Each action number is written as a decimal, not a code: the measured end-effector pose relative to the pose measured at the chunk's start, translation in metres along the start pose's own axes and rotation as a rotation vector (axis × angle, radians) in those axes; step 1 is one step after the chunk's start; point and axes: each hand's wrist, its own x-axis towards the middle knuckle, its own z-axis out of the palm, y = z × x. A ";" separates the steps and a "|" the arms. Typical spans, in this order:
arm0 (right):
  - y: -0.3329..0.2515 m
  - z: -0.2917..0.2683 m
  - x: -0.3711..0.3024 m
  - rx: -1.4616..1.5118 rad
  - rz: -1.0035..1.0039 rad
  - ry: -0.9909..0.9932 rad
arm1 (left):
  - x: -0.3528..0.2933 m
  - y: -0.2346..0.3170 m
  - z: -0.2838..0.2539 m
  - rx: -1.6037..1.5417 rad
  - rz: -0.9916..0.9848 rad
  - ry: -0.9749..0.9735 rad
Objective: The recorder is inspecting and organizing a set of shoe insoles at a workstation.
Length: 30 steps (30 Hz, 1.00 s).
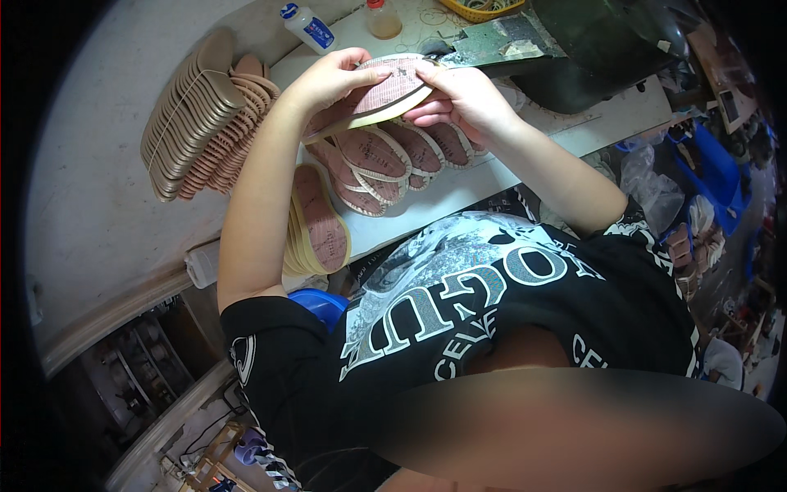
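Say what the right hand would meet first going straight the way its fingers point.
The right hand would first meet the pink insole it holds; beyond, probably the left hand, though depth is unclear.

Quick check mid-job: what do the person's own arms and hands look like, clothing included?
The left hand and right hand are ungloved, and no rings or watch show. Both forearms are bare, below short black T-shirt sleeves. The left sleeve has a white outlined marking near its hem; the right sleeve shows a black-and-white pattern. No cables are visible on either arm.
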 end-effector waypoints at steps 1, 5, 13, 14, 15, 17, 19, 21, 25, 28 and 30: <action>0.000 -0.001 0.001 0.002 -0.009 -0.018 | 0.000 -0.002 -0.002 -0.002 -0.001 0.006; 0.002 -0.006 0.007 -0.036 -0.027 -0.001 | -0.010 0.002 0.008 0.093 -0.098 0.031; 0.000 -0.015 0.001 -0.189 -0.037 -0.055 | -0.029 0.022 0.050 -0.044 -0.250 0.110; 0.002 -0.015 -0.003 -0.194 -0.033 -0.061 | -0.030 0.023 0.052 -0.088 -0.267 0.126; 0.007 -0.015 -0.008 -0.269 0.006 -0.110 | -0.027 0.016 0.055 -0.094 -0.262 0.192; 0.007 -0.009 -0.020 -0.489 0.070 -0.149 | -0.025 0.013 0.057 -0.095 -0.259 0.217; 0.015 -0.015 -0.021 -0.406 0.080 -0.111 | -0.025 0.016 0.058 -0.094 -0.254 0.239; 0.013 -0.020 -0.014 -0.398 0.050 -0.064 | -0.027 0.023 0.055 -0.087 -0.329 0.152; 0.006 -0.021 -0.003 -0.352 -0.011 -0.034 | -0.028 0.019 0.049 -0.077 -0.254 0.151; 0.002 -0.021 0.006 -0.394 0.014 -0.030 | -0.024 0.008 0.046 -0.084 -0.193 0.302; -0.002 -0.012 0.005 -0.195 0.012 -0.035 | -0.022 0.008 0.050 -0.104 -0.179 0.362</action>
